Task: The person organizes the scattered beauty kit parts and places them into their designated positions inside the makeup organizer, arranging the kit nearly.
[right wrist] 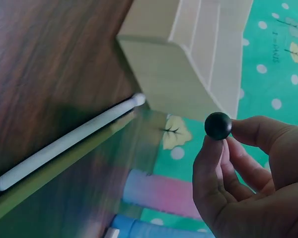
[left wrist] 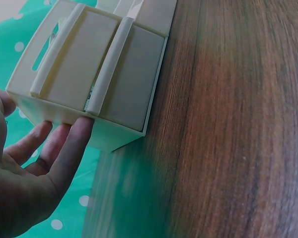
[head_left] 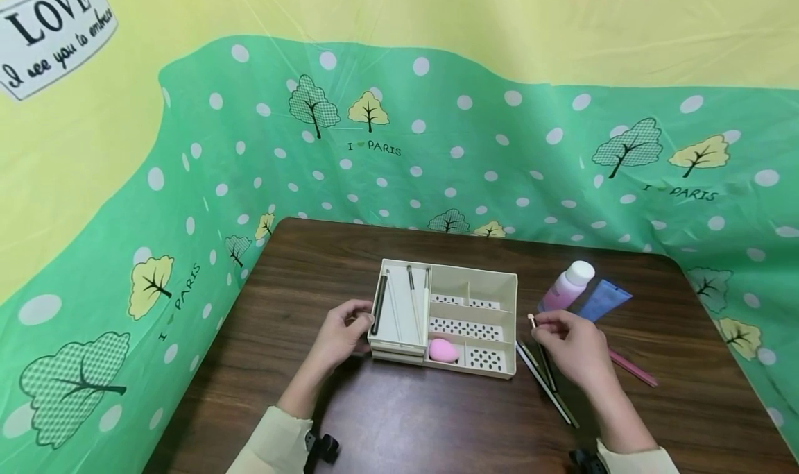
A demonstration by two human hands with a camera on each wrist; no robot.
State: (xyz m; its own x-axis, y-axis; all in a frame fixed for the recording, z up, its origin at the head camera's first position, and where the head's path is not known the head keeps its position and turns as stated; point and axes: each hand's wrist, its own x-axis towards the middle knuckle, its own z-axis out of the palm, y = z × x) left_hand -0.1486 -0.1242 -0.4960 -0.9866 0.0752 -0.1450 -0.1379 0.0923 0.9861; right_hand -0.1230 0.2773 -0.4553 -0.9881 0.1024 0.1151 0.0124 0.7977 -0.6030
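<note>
A cream organizer box (head_left: 449, 273) stands on the table, with two drawers (left wrist: 126, 74) on its front left. My left hand (head_left: 337, 332) holds the box's left side, fingertips on the outer wall and thumb near the upper edge. Beyond the box's right end, my right hand (head_left: 574, 342) pinches a slim dark cosmetic stick between thumb and fingers. Its round black end (right wrist: 217, 126) faces the right wrist camera. Below that hand lie a white stick (right wrist: 69, 141) and an olive stick (right wrist: 64, 171). A pink makeup sponge (head_left: 444, 350) sits in a front compartment.
On the box's left top lie a black pencil (head_left: 379, 305) and several thin brushes (head_left: 413, 293). Right of the box are a pink bottle with a white cap (head_left: 564, 286), a blue tube (head_left: 604, 299) and a pink pencil (head_left: 633, 368). A patterned curtain (head_left: 387, 175) surrounds the table.
</note>
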